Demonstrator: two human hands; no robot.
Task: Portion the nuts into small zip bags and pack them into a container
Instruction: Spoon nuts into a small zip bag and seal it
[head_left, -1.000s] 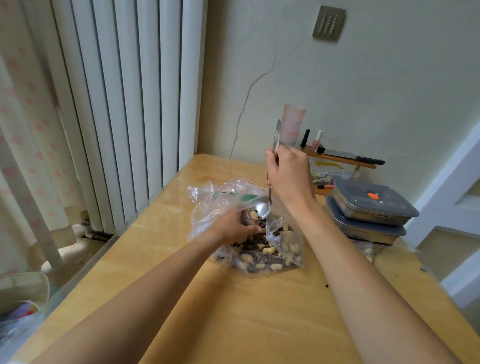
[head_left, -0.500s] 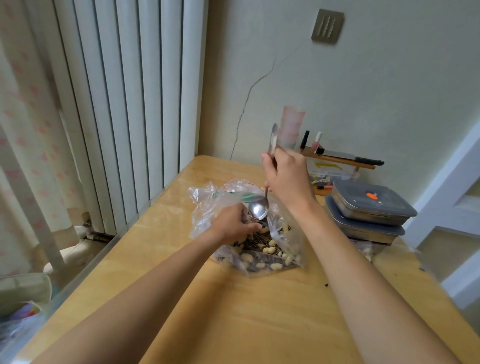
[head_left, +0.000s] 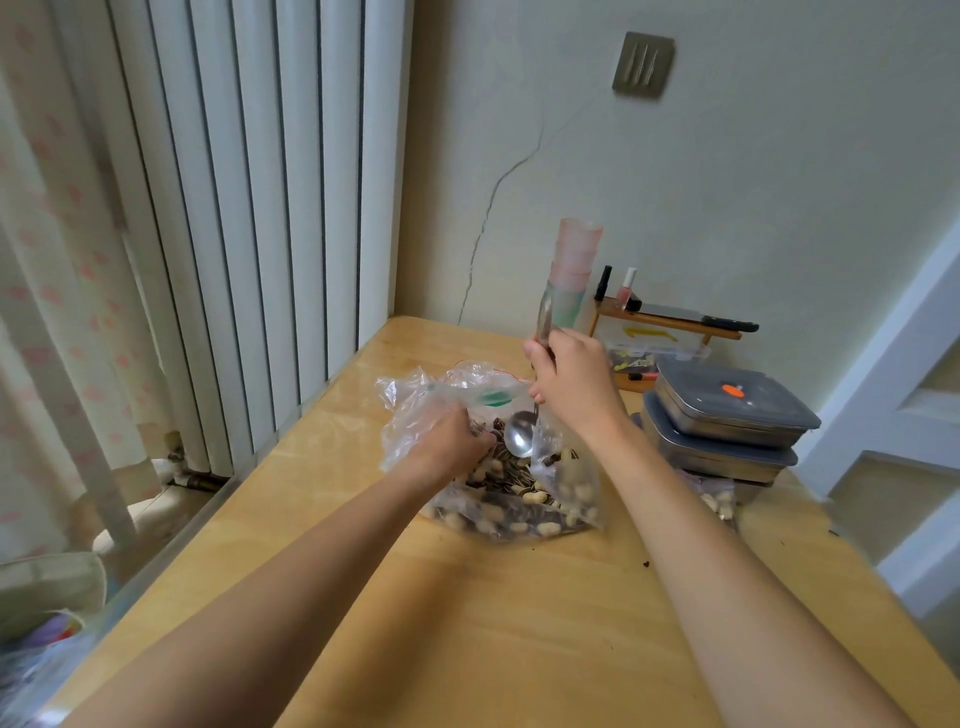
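A large clear plastic bag (head_left: 415, 405) of mixed nuts and seeds (head_left: 514, 499) lies on the wooden table (head_left: 519, 623). My left hand (head_left: 449, 441) grips the bag's plastic at its open mouth. My right hand (head_left: 571, 384) holds a metal spoon (head_left: 522, 436) by the handle, nearly upright, with its bowl down at the bag's mouth just above the nuts. A small zip bag (head_left: 566, 467) with nuts in it stands against the big bag below my right wrist. Two stacked metal containers with grey lids (head_left: 727, 415) sit to the right.
Another small bag of nuts (head_left: 719, 501) lies by the containers. Stacked pink cups (head_left: 574, 270), nail polish bottles (head_left: 626, 286) and a small wooden shelf (head_left: 670, 322) stand at the back wall. A white radiator (head_left: 234, 208) runs along the table's left edge.
The spoon's bowl, which held a few nuts a second ago, now shows none. My left hand has stayed on the bag.
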